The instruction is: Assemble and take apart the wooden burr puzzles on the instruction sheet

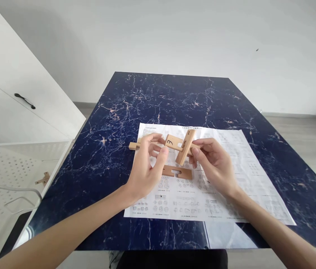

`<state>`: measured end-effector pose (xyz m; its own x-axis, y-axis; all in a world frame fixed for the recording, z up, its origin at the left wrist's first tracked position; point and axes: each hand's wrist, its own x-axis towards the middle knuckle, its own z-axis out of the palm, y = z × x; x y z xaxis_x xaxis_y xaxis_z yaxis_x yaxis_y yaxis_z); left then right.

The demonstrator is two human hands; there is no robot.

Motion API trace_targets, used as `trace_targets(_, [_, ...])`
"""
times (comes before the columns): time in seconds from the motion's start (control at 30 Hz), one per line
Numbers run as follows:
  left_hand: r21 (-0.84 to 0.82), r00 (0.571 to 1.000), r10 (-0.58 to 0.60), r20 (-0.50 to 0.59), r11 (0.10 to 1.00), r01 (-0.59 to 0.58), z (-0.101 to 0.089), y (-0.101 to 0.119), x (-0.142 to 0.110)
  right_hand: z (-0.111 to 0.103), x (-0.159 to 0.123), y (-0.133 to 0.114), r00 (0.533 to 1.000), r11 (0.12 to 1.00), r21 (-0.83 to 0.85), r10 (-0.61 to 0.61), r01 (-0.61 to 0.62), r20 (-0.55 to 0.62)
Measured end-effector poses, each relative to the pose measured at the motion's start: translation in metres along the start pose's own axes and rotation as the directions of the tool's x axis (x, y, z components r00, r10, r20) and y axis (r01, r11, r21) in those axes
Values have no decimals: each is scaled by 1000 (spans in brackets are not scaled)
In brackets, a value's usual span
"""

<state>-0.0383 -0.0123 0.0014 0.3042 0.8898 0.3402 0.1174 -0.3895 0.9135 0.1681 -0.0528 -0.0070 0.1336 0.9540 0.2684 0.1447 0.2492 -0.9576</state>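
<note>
Above the printed sheet, two flat wooden puzzle pieces are crossed together. One piece, marked 3, lies roughly crosswise with a slot in its middle. The other, marked 2, stands steeply tilted across it. My left hand pinches the left end of the piece marked 3 between thumb and fingers. At the right end of the joined pieces, my right hand grips with thumb and fingertips. Below them a slotted wooden piece rests on the sheet. Another wooden bar lies behind my left hand, partly hidden.
A large sheet of printed diagrams lies on the dark blue marbled table. On the left stand a white perforated basket, with a small wooden piece in it, and a white cabinet. A pale wall rises behind the table.
</note>
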Motion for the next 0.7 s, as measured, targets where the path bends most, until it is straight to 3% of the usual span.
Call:
trace_targets(0.1, [-51, 994, -84, 73, 995, 88, 0, 1, -1, 0, 0, 0, 1000, 1000, 26, 3, -3, 18])
trace_targets(0.17, [-36, 992, -79, 98, 996, 83, -1, 1, -2, -1, 0, 0, 1000, 999, 43, 7, -8, 26])
trace_targets(0.37, [217, 976, 118, 181, 963, -157, -5, -3, -2, -8, 6, 6, 998, 995, 90, 45, -41, -39])
trace_targets(0.57, [509, 874, 210, 439, 743, -434, -3, -11, -2, -13, 10, 12, 995, 994, 94, 57, -49, -81])
trace_targets(0.7, [562, 848, 194, 493, 673, -481, -2, -14, -4, -12, 11, 8, 992, 996, 79, 60, -52, -108])
